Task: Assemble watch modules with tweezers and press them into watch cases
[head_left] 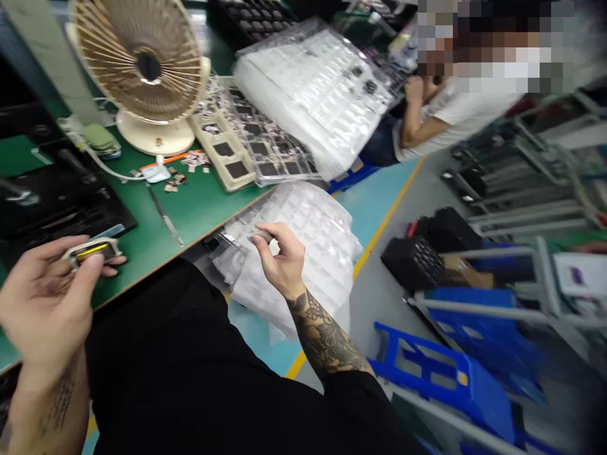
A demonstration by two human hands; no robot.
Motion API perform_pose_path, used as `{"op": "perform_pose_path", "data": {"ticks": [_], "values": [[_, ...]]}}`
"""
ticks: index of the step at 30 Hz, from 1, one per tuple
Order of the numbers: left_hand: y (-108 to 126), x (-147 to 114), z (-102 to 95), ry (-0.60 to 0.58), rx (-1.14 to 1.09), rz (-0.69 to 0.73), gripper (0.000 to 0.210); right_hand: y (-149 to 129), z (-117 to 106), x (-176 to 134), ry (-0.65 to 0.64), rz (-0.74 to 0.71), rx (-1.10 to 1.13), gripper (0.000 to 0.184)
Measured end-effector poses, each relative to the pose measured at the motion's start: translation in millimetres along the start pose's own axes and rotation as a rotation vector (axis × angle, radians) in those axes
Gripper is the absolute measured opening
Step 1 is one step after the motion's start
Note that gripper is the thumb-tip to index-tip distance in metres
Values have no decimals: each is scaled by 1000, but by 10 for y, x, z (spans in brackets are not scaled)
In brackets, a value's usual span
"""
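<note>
The left hand (52,297) pinches a small pale-framed electronic module (98,249) between thumb and fingers, above the green workbench (203,212) near its front edge. The right hand (284,256) curls thumb and forefinger together over clear plastic trays (315,237) beside that edge; blur hides whether it grips anything. A slim metal tool (164,217) lies near the edge, a desk fan (148,66) behind it. Beyond sits a co-worker (455,114).

**Two curled grips, well apart**

Your left hand's (54,294) got its thumb in front of bent fingers, inked forearm (54,398) below. Right hand (284,256): thumb and index curled toward each other, tattooed forearm (327,335) slanting behind.
</note>
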State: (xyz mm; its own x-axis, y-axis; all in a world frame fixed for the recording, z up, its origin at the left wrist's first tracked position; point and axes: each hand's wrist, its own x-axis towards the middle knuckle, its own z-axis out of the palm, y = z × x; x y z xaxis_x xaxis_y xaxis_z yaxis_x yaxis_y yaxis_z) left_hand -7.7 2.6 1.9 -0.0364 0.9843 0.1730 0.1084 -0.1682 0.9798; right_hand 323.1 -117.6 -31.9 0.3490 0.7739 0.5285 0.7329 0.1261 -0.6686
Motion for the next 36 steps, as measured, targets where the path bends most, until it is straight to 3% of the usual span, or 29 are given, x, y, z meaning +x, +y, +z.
{"op": "perform_pose_path", "data": {"ticks": [5,8,11,13,16,21,26,29,32,36], "values": [[71,11,84,-41,-154,-64,35,-605,831,561,-90,-312,481,28],[30,28,68,-36,-252,-116,36,-933,1247,726,-203,-271,710,29],[3,31,73,-28,-370,-155,44,-1122,1457,770,-306,-170,771,22],[-11,33,85,-9,-428,-168,45,-1152,1500,779,-379,-138,739,19],[-26,40,90,1,-488,-179,45,-1113,1500,803,-494,-155,720,31],[-27,25,43,-76,-507,-160,46,-1099,1554,858,-443,-365,594,44],[-59,9,2,-60,-516,-118,42,-1166,1651,875,-539,-447,518,37],[-61,15,1,-40,-481,-128,36,-1169,1639,849,-540,-406,513,37],[-44,24,6,-61,-469,-109,36,-1155,1603,841,-488,-269,533,40],[-42,30,6,-72,-450,-65,39,-1148,1587,894,-567,-199,576,21]]}}
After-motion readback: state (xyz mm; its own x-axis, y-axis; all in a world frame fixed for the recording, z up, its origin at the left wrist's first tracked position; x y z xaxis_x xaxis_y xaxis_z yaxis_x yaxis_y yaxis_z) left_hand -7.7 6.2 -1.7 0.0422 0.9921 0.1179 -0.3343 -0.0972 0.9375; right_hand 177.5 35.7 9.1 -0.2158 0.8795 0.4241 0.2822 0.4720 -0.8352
